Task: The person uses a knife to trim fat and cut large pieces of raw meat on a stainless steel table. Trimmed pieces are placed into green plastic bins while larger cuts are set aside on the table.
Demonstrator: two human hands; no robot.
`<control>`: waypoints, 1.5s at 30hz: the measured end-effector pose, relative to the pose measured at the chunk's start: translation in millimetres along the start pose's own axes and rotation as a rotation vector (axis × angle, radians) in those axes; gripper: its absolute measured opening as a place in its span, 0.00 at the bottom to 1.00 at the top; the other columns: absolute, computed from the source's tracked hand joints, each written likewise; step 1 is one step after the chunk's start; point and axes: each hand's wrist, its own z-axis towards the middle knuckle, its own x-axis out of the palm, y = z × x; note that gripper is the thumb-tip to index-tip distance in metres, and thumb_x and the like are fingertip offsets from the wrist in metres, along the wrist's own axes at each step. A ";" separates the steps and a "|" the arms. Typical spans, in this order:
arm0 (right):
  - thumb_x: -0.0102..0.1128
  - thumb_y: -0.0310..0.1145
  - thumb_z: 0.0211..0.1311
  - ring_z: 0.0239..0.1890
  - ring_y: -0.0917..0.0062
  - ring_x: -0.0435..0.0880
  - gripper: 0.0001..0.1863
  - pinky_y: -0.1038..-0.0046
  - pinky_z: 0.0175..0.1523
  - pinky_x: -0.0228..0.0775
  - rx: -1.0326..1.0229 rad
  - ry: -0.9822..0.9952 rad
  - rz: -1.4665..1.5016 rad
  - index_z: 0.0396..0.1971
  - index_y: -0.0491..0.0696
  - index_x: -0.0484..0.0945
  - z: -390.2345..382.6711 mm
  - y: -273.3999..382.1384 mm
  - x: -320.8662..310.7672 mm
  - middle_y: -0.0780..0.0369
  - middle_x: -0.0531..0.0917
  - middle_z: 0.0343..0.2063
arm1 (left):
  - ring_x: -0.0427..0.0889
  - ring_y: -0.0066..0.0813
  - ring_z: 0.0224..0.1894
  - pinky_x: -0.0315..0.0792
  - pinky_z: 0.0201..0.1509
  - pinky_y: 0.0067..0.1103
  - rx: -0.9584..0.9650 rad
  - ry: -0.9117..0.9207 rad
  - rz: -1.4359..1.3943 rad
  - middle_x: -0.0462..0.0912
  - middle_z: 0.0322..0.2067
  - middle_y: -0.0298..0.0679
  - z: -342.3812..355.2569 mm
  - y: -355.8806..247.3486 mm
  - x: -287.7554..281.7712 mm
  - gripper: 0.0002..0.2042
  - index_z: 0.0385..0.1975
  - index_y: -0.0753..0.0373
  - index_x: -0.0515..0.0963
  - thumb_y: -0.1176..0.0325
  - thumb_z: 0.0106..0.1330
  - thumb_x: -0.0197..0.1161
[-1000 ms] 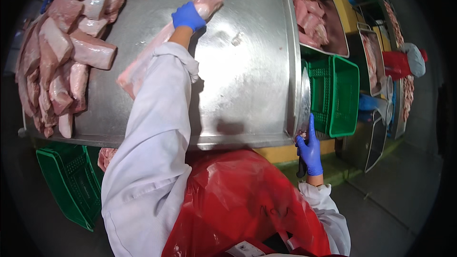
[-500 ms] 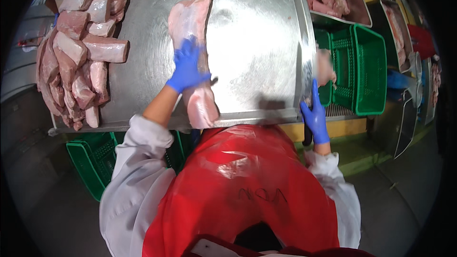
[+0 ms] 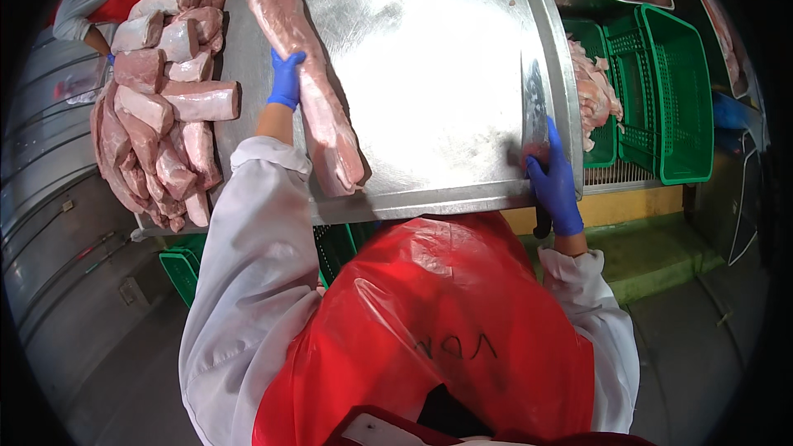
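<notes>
The long meat slab [image 3: 310,91] is pinned by the left hand [image 3: 286,80]; right of it, a knife [image 3: 535,120] is gripped by the right hand [image 3: 555,186] at the surface [image 3: 429,58] edge.

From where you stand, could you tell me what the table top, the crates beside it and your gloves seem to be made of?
The table top looks like stainless steel: a brushed grey sheet with bright glare. The green crates look like moulded plastic, with slotted lattice walls. The gloves on the left hand and right hand seem thin blue nitrile or latex, snug and smooth; which one I cannot tell.
</notes>
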 end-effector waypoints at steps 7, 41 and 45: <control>0.61 0.27 0.59 0.30 0.64 0.85 0.42 0.66 0.40 0.76 0.048 0.170 0.056 0.72 0.52 0.52 60.6 32.0 42.6 0.53 0.84 0.31 | 0.37 0.57 0.76 0.34 0.77 0.41 0.707 -0.002 1.106 0.40 0.72 0.64 33.0 -8.5 62.1 0.40 0.70 0.77 0.45 0.50 0.71 0.48; 0.43 0.56 0.68 0.48 0.46 0.82 0.42 0.55 0.49 0.76 0.034 0.327 -0.324 0.74 0.67 0.32 306.2 142.6 205.6 0.38 0.79 0.47 | 0.45 0.46 0.76 0.39 0.77 0.41 0.428 0.027 1.037 0.49 0.73 0.50 41.4 -32.3 114.5 0.35 0.72 0.64 0.53 0.60 0.65 0.51; 0.47 0.52 0.69 0.47 0.45 0.82 0.38 0.53 0.48 0.76 0.011 0.238 -0.176 0.73 0.73 0.39 349.3 157.8 203.4 0.40 0.81 0.43 | 0.49 0.50 0.75 0.42 0.76 0.41 0.539 0.015 0.919 0.54 0.72 0.53 48.3 -16.9 117.0 0.34 0.72 0.64 0.54 0.62 0.65 0.51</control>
